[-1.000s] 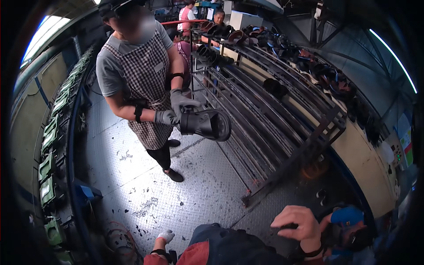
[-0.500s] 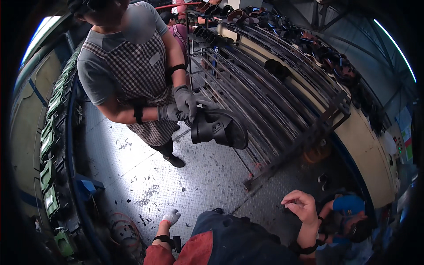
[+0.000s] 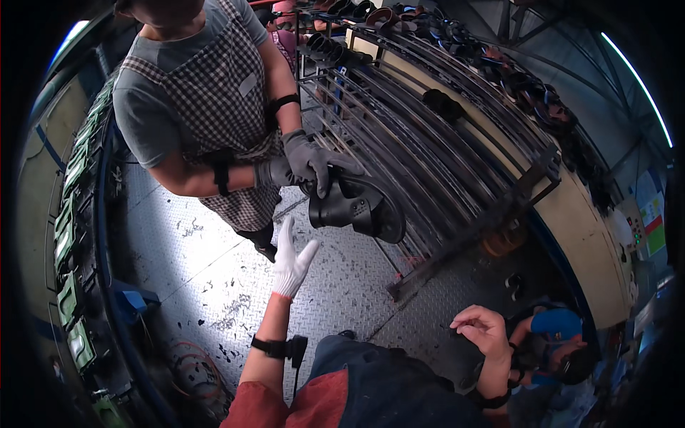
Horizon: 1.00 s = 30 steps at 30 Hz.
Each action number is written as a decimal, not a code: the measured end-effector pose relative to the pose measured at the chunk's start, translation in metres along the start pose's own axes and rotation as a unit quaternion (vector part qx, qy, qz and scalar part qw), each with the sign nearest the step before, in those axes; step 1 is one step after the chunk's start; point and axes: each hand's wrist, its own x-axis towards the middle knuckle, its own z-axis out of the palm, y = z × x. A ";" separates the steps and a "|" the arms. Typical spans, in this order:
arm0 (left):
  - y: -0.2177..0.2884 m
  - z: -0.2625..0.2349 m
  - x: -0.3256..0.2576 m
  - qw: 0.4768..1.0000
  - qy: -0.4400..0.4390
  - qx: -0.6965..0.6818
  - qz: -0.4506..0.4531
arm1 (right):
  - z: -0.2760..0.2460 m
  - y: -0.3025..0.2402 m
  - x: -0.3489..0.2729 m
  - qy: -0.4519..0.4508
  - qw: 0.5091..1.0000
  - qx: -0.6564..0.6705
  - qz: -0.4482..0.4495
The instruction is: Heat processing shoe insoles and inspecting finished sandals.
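Observation:
My left hand (image 3: 292, 262), in a white knit glove, reaches up with fingers extended and thumb apart. It holds nothing and is just below a black strapped sandal (image 3: 357, 214), apart from it as far as I can tell. The sandal is held by a co-worker's grey-gloved hands (image 3: 307, 164); one gloved finger points along its upper edge. At the lower right, my bare right hand (image 3: 485, 332) is raised with its fingers curled in toward the thumb. I see nothing in it.
A co-worker in a checked apron (image 3: 214, 85) stands across from me. A metal rack (image 3: 442, 171) with footwear on and behind it runs along the right. Green moulds (image 3: 68, 296) line the left side. Another person in blue (image 3: 556, 324) is low at the right.
My left hand has risen from low in the view toward the sandal, its fingers opening out. The co-worker's finger now lies along the sandal's edge. My right hand has hardly moved.

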 end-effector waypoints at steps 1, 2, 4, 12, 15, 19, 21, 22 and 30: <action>0.011 0.002 0.017 0.999 -0.003 -0.024 -0.022 | 0.000 -0.001 -0.001 0.000 1.000 0.001 -0.002; 0.018 0.008 0.031 0.998 -0.009 -0.050 -0.045 | -0.001 -0.001 -0.002 0.005 1.000 -0.005 -0.002; 0.034 0.026 0.045 0.990 -0.008 -0.117 -0.073 | -0.004 -0.001 -0.008 0.017 1.000 -0.016 -0.002; 0.019 0.057 0.046 0.944 -0.061 -0.278 -0.165 | -0.010 -0.001 -0.013 0.060 0.998 -0.017 0.004; 0.030 0.062 0.052 0.938 -0.057 -0.315 -0.131 | -0.009 0.002 -0.010 0.056 0.998 -0.011 0.007; 0.058 0.063 0.062 0.911 -0.067 -0.392 -0.112 | -0.004 0.001 -0.009 0.062 0.998 -0.012 0.000; 0.083 0.063 0.063 0.877 -0.084 -0.458 -0.119 | -0.003 -0.001 -0.012 0.060 0.998 -0.019 0.002; 0.090 0.065 0.062 0.860 -0.091 -0.487 -0.125 | -0.004 -0.001 -0.013 0.072 0.997 -0.021 -0.003; 0.166 0.096 -0.007 0.708 -0.187 -0.650 -0.202 | -0.020 0.026 0.012 0.120 0.991 -0.055 0.004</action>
